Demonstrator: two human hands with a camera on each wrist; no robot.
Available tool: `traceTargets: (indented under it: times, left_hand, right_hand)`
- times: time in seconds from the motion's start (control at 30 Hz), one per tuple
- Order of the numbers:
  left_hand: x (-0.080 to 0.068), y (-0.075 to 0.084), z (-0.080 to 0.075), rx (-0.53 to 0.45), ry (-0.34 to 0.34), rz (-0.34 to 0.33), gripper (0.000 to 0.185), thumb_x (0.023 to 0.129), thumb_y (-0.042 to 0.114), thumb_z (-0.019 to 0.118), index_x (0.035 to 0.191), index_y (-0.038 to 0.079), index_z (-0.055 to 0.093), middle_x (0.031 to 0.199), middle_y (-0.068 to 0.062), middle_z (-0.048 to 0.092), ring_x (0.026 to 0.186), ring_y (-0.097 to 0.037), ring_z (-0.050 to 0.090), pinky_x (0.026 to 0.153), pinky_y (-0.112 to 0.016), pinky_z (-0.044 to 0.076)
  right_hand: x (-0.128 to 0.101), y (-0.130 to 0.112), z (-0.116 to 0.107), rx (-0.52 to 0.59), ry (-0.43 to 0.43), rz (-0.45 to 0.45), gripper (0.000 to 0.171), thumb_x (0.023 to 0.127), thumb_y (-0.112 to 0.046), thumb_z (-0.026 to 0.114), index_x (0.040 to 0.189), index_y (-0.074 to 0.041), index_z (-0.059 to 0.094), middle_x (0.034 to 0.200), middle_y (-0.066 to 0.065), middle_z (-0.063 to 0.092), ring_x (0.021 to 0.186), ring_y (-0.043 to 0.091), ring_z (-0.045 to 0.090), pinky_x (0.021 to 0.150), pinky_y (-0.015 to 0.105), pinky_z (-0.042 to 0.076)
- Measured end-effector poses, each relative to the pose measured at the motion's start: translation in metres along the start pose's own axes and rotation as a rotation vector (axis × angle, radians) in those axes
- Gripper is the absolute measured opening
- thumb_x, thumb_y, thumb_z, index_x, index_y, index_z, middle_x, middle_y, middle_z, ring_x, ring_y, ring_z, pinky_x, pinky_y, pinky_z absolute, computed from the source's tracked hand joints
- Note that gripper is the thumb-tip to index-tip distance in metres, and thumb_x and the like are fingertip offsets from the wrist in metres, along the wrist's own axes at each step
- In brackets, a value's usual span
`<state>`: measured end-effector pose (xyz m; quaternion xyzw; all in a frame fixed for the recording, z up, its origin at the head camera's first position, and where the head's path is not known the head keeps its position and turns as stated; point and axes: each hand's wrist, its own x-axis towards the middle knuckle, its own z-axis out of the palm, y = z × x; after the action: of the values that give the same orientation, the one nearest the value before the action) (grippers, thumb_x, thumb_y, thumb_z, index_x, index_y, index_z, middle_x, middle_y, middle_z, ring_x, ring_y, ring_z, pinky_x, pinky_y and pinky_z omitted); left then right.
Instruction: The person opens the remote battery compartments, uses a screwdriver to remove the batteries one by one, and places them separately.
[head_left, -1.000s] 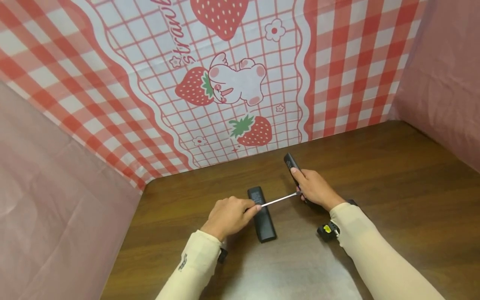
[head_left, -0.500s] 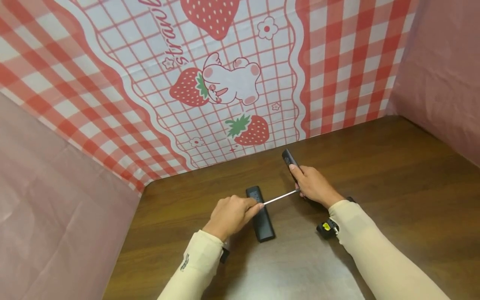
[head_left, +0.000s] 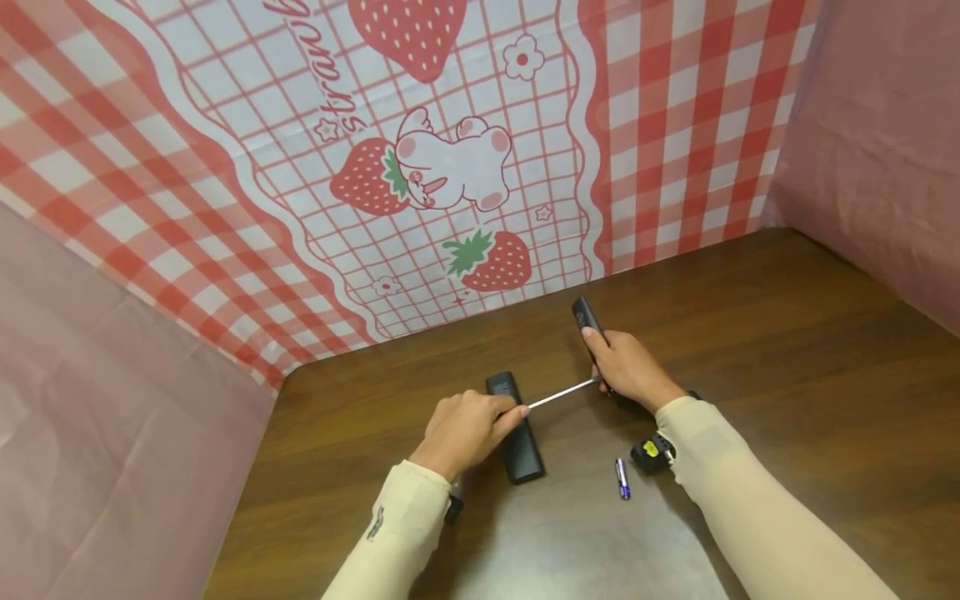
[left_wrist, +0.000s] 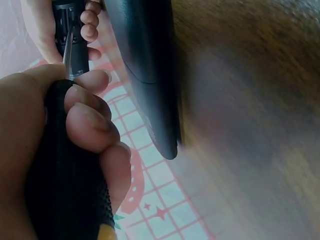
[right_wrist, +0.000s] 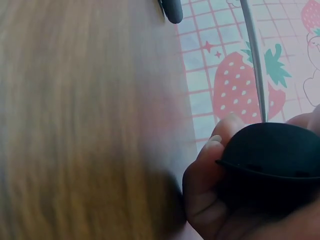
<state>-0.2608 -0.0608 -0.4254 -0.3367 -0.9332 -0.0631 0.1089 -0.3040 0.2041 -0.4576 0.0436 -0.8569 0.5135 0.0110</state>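
My left hand [head_left: 465,429] grips a screwdriver by its black handle [left_wrist: 65,165]. The thin metal shaft [head_left: 562,392] runs right to a slim black battery-powered device [head_left: 587,317]. That device is held in my right hand [head_left: 630,367], thumb along its upper face. In the left wrist view, the shaft tip reaches into an open hollow in the device. A second slim black device [head_left: 522,450] lies on the table partly beneath my left hand. A small purple-and-silver battery [head_left: 622,479] rests on the table below my right hand. The right wrist view shows the held device's rounded end [right_wrist: 275,150] close up.
The brown wooden table [head_left: 360,500] meets a red-and-white strawberry cloth [head_left: 480,192] at its back edge. Pink cloth [head_left: 120,400] hangs at the left, and more pink cloth [head_left: 862,167] at the right. A wrist camera [head_left: 651,454] hangs below the right sleeve.
A battery has come out of the held device, whose purple end showed by my right hand earlier, and now lies on the table. Both hands keep nearly the same place; the view shifts slightly.
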Motion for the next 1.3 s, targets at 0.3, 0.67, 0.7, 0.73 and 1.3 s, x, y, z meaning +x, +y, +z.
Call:
traceTargets:
  times: [0.3, 0.67, 0.7, 0.73, 1.3]
  left_hand:
    - [-0.002, -0.001, 0.001, -0.021, 0.001, -0.001, 0.038, 0.103, 0.046, 0.053, 0.07, 0.027, 0.058, 0.056, 0.012, 0.049, 0.051, -0.006, 0.048, 0.048, -0.03, 0.04]
    - [-0.005, -0.002, 0.001, -0.025, -0.003, -0.012, 0.038, 0.103, 0.046, 0.053, 0.07, 0.027, 0.057, 0.056, 0.012, 0.049, 0.05, -0.006, 0.048, 0.045, -0.029, 0.037]
    - [-0.005, -0.002, 0.001, -0.025, -0.003, -0.014, 0.038, 0.103, 0.046, 0.053, 0.07, 0.027, 0.057, 0.056, 0.012, 0.048, 0.05, -0.006, 0.047, 0.045, -0.029, 0.037]
    - [-0.005, -0.002, 0.001, -0.024, -0.003, -0.015, 0.038, 0.103, 0.046, 0.053, 0.07, 0.027, 0.057, 0.056, 0.012, 0.048, 0.05, -0.006, 0.047, 0.045, -0.029, 0.037]
    - [-0.014, -0.005, 0.0, -0.058, -0.014, -0.078, 0.037, 0.101, 0.049, 0.053, 0.073, 0.026, 0.06, 0.061, 0.012, 0.052, 0.052, -0.008, 0.048, 0.048, -0.03, 0.038]
  right_hand:
    - [-0.002, -0.002, -0.001, -0.001, -0.008, -0.01, 0.057, 0.109, -0.042, 0.035, 0.09, 0.006, 0.059, 0.067, 0.006, 0.062, 0.051, 0.019, 0.059, 0.052, 0.035, 0.048]
    - [-0.002, -0.002, -0.001, 0.021, -0.031, 0.004, 0.058, 0.108, -0.044, 0.036, 0.092, 0.007, 0.059, 0.066, 0.006, 0.062, 0.053, 0.021, 0.061, 0.052, 0.035, 0.049]
    - [-0.002, -0.002, -0.001, 0.024, -0.033, 0.004, 0.058, 0.108, -0.044, 0.036, 0.092, 0.007, 0.059, 0.067, 0.006, 0.063, 0.053, 0.021, 0.061, 0.052, 0.035, 0.049]
    - [-0.002, -0.002, -0.001, 0.027, -0.035, 0.008, 0.059, 0.108, -0.045, 0.036, 0.093, 0.007, 0.059, 0.067, 0.006, 0.063, 0.053, 0.021, 0.061, 0.052, 0.035, 0.049]
    - [-0.003, -0.004, -0.002, 0.147, -0.07, 0.068, 0.061, 0.107, -0.048, 0.037, 0.101, 0.009, 0.056, 0.069, 0.009, 0.062, 0.055, 0.02, 0.062, 0.054, 0.035, 0.052]
